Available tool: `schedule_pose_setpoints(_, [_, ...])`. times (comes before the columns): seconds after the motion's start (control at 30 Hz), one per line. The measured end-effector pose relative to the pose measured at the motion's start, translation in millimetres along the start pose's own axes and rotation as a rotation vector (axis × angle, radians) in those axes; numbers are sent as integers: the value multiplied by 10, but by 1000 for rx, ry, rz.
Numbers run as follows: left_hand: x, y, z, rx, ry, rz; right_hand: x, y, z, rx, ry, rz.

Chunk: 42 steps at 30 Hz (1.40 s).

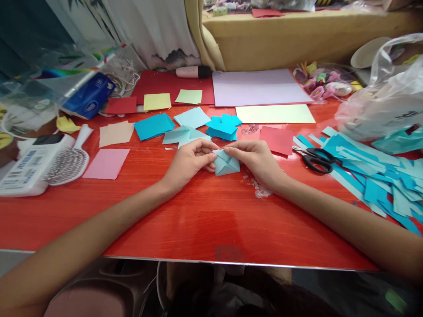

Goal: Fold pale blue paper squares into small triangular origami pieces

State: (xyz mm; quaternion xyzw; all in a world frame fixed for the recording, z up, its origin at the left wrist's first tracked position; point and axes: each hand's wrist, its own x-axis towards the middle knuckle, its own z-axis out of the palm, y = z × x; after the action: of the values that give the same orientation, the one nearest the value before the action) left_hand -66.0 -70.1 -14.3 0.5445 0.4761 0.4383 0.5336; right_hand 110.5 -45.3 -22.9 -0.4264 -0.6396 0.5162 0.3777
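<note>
A small folded square of light blue paper point(227, 164), creased across its face, is held just above the red table by both hands. My left hand point(194, 159) pinches its upper left corner between thumb and fingers. At the top edge, the thumb and fingers of my right hand point(256, 159) are closed on the same paper. Just beyond the hands lie folded light blue paper pieces point(185, 134) and folded bright blue pieces point(224, 127). A stack of bright blue squares point(153, 126) and a light blue square point(192, 117) are close by.
Black-handled scissors point(315, 159) and many blue paper strips point(380, 176) lie on the right. Pink point(107, 164), beige point(115, 133) and red squares point(276, 140) are spread about. A hairbrush point(70, 163) is at left, a plastic bag point(385, 94) at right. The table's front edge point(158, 259) is near me.
</note>
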Motion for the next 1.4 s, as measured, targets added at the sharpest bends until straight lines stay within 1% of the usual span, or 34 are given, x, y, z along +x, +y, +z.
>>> schedule_pose_setpoints(0.17, [-6, 31, -8, 22, 0, -8, -9, 2, 1, -23, 14, -4])
schedule_pose_setpoints(0.37, [3, 24, 0, 96, 14, -45, -5, 1, -5, -15, -3, 4])
schedule_pose_setpoints(0.47, [-3, 22, -1, 97, 13, -39, -6, -15, 2, -26, 0, -2])
schedule_pose_setpoints(0.57, [-7, 12, -6, 77, 21, -21, -4, -10, 11, 32, 1, -37])
schedule_pose_setpoints(0.67, [-13, 9, -6, 84, 30, -18, 4, 13, 12, 82, 3, -29])
schedule_pose_setpoints(0.73, [-20, 17, -4, 121, 7, -22, 9, 24, 8, 67, 13, -19])
schedule_pose_setpoints(0.87, [-33, 35, -7, 281, -78, -8, 8, 14, 4, -13, -5, -19])
schedule_pose_setpoints(0.97, [-32, 36, -9, 354, -81, 25, 1, -2, 7, -30, -13, -29])
schedule_pose_setpoints(1.07, [-32, 39, -3, 363, -56, 52, -3, -12, 9, -17, -10, -23])
schedule_pose_setpoints(1.17, [-41, 51, 4, 359, -48, 60, -5, -17, 10, -93, -42, -14])
schedule_pose_setpoints(1.27, [-49, 61, 4, 362, -54, 59, -2, -4, 10, -145, -45, -32])
schedule_pose_setpoints(1.33, [-48, 58, -1, 355, -56, 60, 7, 16, 9, -124, -20, -36])
schedule_pose_setpoints(1.4, [-44, 48, -9, 341, -54, 64, 20, 35, 9, -52, 16, -29])
